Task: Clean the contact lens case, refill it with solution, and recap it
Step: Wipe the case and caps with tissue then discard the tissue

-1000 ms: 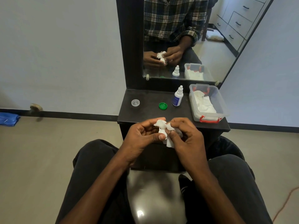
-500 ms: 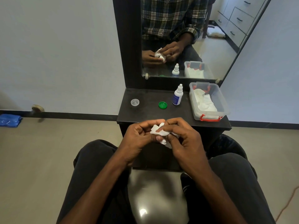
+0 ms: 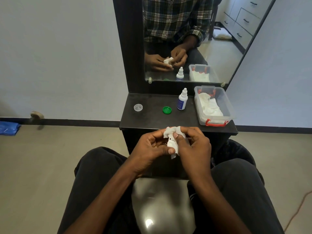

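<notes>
Both hands meet in front of the dark shelf (image 3: 152,119), pinching a crumpled white tissue (image 3: 172,141). My left hand (image 3: 150,149) curls around something wrapped in the tissue; the lens case itself is hidden. My right hand (image 3: 194,146) presses the tissue with thumb and fingers. On the shelf lie a clear cap (image 3: 138,107) at the left and a green cap (image 3: 167,110) in the middle. A small white solution bottle (image 3: 182,101) with a blue label stands upright beside the green cap.
A clear plastic box (image 3: 230,108) with red clips holds white tissues at the shelf's right end. A mirror (image 3: 219,53) rises behind the shelf. My knees flank the unit. A blue bag (image 3: 8,130) lies on the floor at the far left.
The hands have kept turning and working the tissue between them; it now stands more upright, with a tail hanging below my left thumb. Shelf items have not moved.
</notes>
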